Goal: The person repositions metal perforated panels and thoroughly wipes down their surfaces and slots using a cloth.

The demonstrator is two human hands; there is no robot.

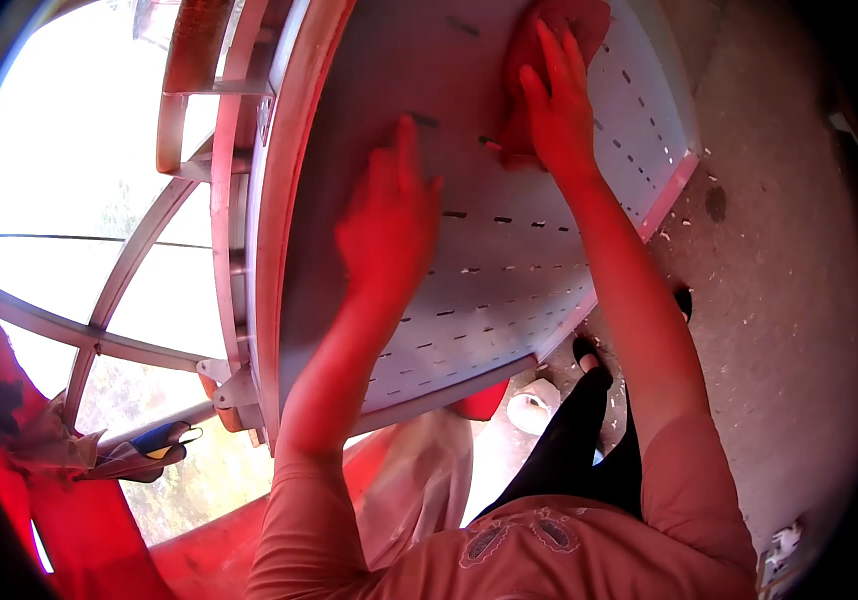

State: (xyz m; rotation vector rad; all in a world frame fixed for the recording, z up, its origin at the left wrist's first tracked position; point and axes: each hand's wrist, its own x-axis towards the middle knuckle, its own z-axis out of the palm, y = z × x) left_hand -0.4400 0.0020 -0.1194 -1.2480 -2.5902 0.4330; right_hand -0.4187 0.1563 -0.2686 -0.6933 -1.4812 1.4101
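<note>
A pale grey panel [489, 240] with rows of small dark slots stands tilted in front of me. My left hand [389, 215] is over its left part, index finger stretched out close to one slot and thumb apart. The other fingers are partly bent and slightly blurred, and I see nothing held in them. A red, cloth-like piece [524, 60] lies against the upper part of the panel. My right hand [561, 115] rests on it with fingers spread. Whether the fingertips pinch any of it cannot be made out.
A curved red-edged metal frame [294, 180] borders the panel on the left, with bright openings beyond. Red and pale fabric [414, 490] hangs below. A white round container [529, 410] stands on the floor [779, 270] near my feet, among small scattered bits.
</note>
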